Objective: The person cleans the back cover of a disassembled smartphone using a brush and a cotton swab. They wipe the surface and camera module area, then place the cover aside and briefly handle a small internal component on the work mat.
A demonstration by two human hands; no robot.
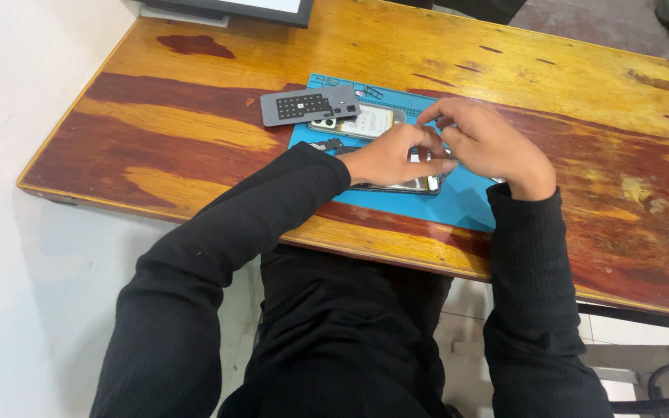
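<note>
Opened phone [396,184] under both curled hands

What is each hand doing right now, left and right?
Left hand: fingers curled, pressing on the opened phone on the blue mat.
Right hand: fingers pinched together over the phone; any held item cannot be told.
</note>
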